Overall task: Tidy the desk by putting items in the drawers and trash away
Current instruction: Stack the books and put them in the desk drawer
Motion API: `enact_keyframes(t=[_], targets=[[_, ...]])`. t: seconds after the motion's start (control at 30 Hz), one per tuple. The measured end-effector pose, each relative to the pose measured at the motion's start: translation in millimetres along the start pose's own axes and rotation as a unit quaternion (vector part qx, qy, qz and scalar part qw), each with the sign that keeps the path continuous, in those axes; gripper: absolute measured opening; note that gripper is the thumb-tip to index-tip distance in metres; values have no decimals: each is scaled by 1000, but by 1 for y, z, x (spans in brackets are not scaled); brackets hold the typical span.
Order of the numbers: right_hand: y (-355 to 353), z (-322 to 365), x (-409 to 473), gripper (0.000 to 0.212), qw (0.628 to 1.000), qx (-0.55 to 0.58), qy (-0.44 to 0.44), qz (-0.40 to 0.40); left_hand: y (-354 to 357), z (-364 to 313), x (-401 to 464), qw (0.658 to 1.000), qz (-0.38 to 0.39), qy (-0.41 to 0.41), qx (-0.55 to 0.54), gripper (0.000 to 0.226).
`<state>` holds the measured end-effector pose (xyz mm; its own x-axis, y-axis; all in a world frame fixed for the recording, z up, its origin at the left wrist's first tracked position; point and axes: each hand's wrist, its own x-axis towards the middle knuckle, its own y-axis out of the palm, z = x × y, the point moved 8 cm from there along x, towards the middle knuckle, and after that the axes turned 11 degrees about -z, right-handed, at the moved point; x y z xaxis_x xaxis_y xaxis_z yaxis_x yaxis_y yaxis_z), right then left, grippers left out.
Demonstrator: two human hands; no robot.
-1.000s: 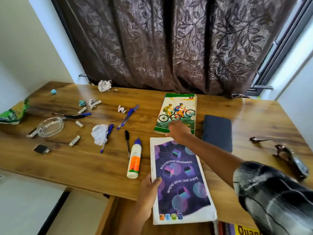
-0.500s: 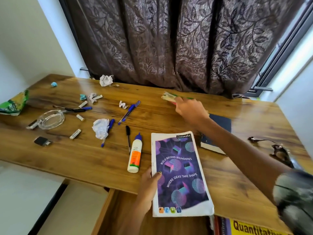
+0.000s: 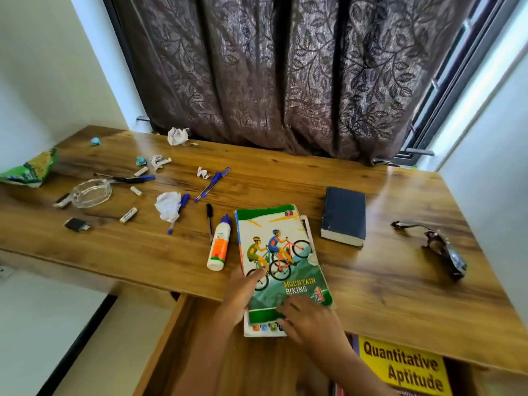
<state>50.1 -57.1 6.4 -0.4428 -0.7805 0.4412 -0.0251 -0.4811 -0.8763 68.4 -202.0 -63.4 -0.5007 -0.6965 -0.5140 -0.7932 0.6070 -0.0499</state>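
Step in hand, by my read: books stacked at the desk's near edge, ready to go down into the open drawer [image 3: 183,347] below. Pens and trash not yet dealt with.

L to R, relative to the fingers:

Far left of the left-hand fingers, well apart: green snack wrapper [image 3: 28,168], glass ashtray [image 3: 91,192], batteries, crumpled paper ball [image 3: 168,205], blue pens. Nearer, a black pen [image 3: 210,221]; glue bottle [image 3: 219,243] lies just left of the stack, just beyond the left fingertips, cap pointing away from the person.

Left hand [image 3: 241,292]: thumb on top of the cover near the lower-left edge, rest of the fingers curled under the stack's left side, so clamped on the books. Mountain Biking book [image 3: 281,261] lies on the white-edged notebook [image 3: 264,330], which shows only as a strip at the near end and along the right side. Stack overhangs the desk edge toward the person.

Right hand [image 3: 308,321]: fingers spread fairly flat, pressing the cover's near right corner, not curled round it.

Book's long axis runs away from the person, tilted slightly; title end is near, top end points to the curtain.

Right of the right-hand fingers: dark blue hardcover [image 3: 344,215] beyond, well apart; yellow Quantitative Aptitude book [image 3: 405,367] near, below desk level; dark crumpled wrapper [image 3: 440,250] far right.

Next move prob needs: both hands keep the pair squared, slide toward the person off the edge, lower flat into the drawer w/o the top book slipping.
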Motion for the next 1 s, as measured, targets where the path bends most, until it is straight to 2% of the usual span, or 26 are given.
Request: enact_keyframes(t=[0.1,0.23,0.27,0.3,0.4,0.43,0.47,0.5,0.63,0.83,0.9,1.0], targets=[[-17,-25,0,21,979,117,166,-12,1,-1,-18,1000,7,-6,-26,26],[-20,-83,-18,31,901,233,365,-20,-2,6,-53,995,49,19,-81,34],[-19,-92,-25,36,866,286,410,-16,-4,8,-64,994,60,29,-84,35],[-18,-94,-33,41,813,358,459,-2,-5,10,-74,993,72,41,-82,36],[-15,-79,-50,47,628,571,527,32,-7,14,-101,992,92,76,-53,41],[-20,-71,-53,44,591,609,529,37,-8,14,-109,991,92,82,-52,41],[-23,-65,-55,42,569,633,524,31,-10,12,-116,991,89,92,-48,40],[-27,-62,-55,43,567,647,510,15,-13,8,-120,990,83,107,-42,39],[-50,-49,-56,50,617,650,441,-51,-29,-8,-137,984,78,157,-44,44],[-48,-27,-79,48,696,606,384,-38,-42,-5,-150,975,67,209,-34,47],[-42,-20,-89,50,700,604,379,-27,-38,2,-154,977,77,194,-44,45],[-32,-25,-102,45,691,589,418,-32,-34,12,-152,981,79,173,-48,44]])
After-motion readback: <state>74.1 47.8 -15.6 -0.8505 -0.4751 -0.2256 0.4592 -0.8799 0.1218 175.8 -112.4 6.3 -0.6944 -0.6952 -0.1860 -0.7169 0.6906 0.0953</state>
